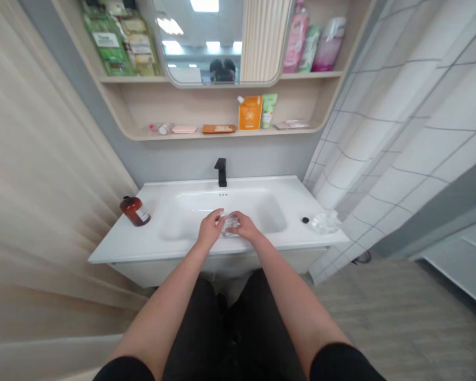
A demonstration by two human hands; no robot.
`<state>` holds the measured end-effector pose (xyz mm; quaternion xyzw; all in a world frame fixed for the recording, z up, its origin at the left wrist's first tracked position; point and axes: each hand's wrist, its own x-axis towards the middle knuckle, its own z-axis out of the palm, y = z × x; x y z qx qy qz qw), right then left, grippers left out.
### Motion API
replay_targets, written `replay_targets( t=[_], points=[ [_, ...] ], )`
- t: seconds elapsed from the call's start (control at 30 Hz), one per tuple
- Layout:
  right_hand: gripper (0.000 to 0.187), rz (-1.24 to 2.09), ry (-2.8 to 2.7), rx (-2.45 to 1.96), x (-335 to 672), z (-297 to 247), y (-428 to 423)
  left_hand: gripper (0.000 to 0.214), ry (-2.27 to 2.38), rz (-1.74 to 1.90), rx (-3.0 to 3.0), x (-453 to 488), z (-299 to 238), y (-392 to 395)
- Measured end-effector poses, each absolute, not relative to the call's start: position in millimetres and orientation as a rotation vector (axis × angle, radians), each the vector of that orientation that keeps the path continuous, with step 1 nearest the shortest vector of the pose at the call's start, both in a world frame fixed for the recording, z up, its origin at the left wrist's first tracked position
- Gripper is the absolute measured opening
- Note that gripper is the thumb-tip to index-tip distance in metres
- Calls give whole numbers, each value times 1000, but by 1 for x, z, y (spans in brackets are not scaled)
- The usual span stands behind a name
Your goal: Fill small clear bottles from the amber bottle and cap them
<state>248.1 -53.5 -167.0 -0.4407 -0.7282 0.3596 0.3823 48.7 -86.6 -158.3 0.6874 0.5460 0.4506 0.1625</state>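
Over the front part of the white sink basin (267, 211), both my hands are closed around a small, transparent, shiny object (230, 224). Whether it is a clear container or crumpled plastic, I cannot tell. My left hand (211, 227) pinches it at its left side, fingertips near its top. Curled around the right side is my right hand (244, 226). Part of the object is hidden behind the fingers. Behind the basin stands a black faucet (221, 172).
An amber bottle (135, 211) with a white label lies tilted-looking at the counter's left. On the right are a small black cap (305, 220) and crumpled transparent plastic (326, 222). Above, a shelf (174, 136) holds an orange pouch (249, 112), a green tube (268, 111) and small packs.
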Motion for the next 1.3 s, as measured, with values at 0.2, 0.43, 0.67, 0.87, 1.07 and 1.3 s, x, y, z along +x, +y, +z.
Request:
replay_targets(
  t=[0.2,0.43,0.67,0.87,1.07,1.3],
  points=[
    [59,933,-1870,-1129,248,-169,-53,38,1470,1365,1996,49,-160,-86],
    [57,929,-1870,-1133,249,-164,-56,38,1479,1336,1991,48,-162,-86],
    [58,918,-1850,-1143,249,-162,-57,37,1508,1319,1981,47,-164,-83],
    [60,928,-1842,-1134,250,-163,-56,42,1416,1380,1933,49,-166,-82],
    [59,925,-1858,-1129,250,-164,-56,37,1538,1342,1898,48,-169,-80],
    [60,924,-1845,-1172,249,-163,-55,38,1396,1343,1953,45,-166,-83]
  ],
)
